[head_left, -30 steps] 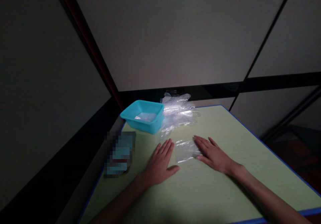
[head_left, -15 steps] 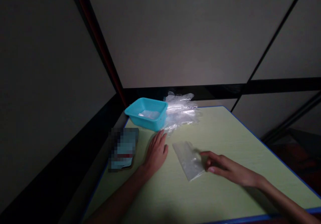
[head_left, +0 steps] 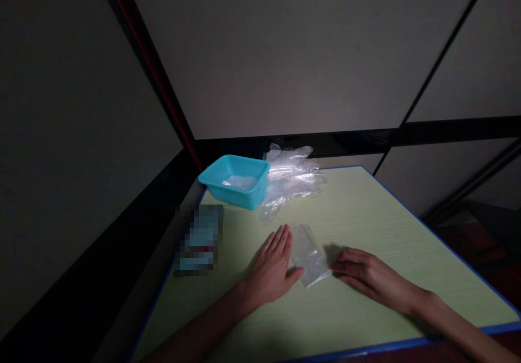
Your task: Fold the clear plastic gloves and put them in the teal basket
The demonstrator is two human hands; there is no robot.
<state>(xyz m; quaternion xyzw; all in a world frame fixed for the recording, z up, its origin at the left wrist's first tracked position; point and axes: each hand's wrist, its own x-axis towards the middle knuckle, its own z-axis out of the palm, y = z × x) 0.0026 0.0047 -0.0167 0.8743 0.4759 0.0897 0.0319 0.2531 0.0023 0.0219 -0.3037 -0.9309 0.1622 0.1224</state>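
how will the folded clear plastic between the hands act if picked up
The folded clear plastic would probably droop, as it looks filmy and wrinkled. It is likely very light, lying thin and flat on the table. Its glossy highlights suggest it may slide easily.

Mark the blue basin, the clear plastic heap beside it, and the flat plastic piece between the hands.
Blue basin [head_left: 230,195]: head view, near outer wall.
Clear plastic heap [head_left: 291,176]: head view, its middle.
Flat plastic piece [head_left: 311,257]: head view, centre.

Left fingers [head_left: 281,239] lie flat, side by side; right fingers [head_left: 349,265] bend, bunched together.
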